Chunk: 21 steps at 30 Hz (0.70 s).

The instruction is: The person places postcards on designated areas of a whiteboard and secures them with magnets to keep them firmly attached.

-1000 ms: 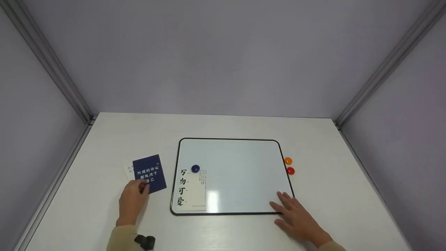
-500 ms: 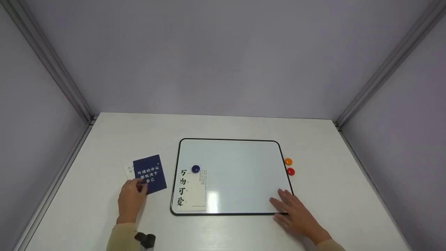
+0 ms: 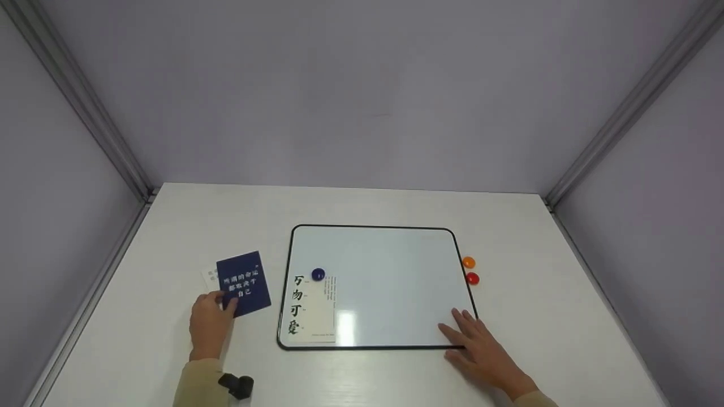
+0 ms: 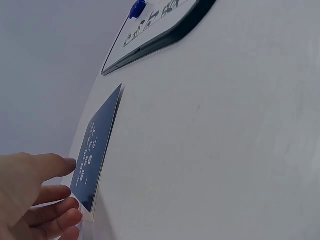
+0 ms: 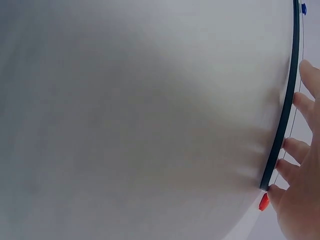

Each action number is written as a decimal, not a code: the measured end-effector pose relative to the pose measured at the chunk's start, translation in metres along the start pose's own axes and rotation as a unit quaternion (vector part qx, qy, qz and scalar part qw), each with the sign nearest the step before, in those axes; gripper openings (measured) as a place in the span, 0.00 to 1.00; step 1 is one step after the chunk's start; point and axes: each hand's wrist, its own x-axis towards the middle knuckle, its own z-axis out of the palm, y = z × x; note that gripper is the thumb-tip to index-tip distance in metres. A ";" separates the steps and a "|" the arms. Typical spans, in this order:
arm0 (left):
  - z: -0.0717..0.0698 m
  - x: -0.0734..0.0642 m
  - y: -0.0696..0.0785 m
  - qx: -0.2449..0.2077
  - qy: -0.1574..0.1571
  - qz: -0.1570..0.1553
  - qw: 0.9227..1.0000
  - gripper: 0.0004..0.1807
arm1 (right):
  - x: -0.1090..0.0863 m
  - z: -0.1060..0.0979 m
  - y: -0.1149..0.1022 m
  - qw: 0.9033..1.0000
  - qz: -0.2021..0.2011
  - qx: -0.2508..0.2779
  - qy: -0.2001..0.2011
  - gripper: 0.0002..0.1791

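Note:
A dark blue card (image 3: 245,280) printed with white characters lies left of the whiteboard (image 3: 396,271), partly covering a white card (image 3: 209,277). My left hand (image 3: 210,325) pinches the blue card's near left corner, the thumb over its face and the fingers at its edge. In the left wrist view, the thumb (image 4: 55,166) overlaps the blue card (image 4: 97,145), with the other fingers curled beside the corner. My right hand (image 3: 486,353) rests, fingers spread, on the near right corner of the whiteboard; the right wrist view shows its fingertips along the black frame (image 5: 286,110).
On the whiteboard's left side lies a cream card (image 3: 317,314) with black characters, a dark blue round magnet (image 3: 318,274) at its top edge. An orange magnet (image 3: 468,262) and a red magnet (image 3: 473,278) sit against the board's right edge. Grey walls (image 3: 362,102) enclose the white table (image 3: 362,376).
My left thumb and fingers have shifted slightly left and toward me, uncovering more of the blue card's lettering. My right hand stays at the board's corner, with only slight finger movement.

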 end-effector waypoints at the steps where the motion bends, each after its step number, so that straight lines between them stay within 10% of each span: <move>1: 0.000 0.001 0.000 -0.004 -0.001 -0.005 1.000 0.24 | 0.000 0.000 0.000 1.000 -0.001 0.002 0.000 0.30; 21: 0.008 0.011 0.012 -0.090 0.041 -0.157 0.983 0.24 | 0.003 0.002 0.000 0.999 0.041 0.017 -0.023 0.31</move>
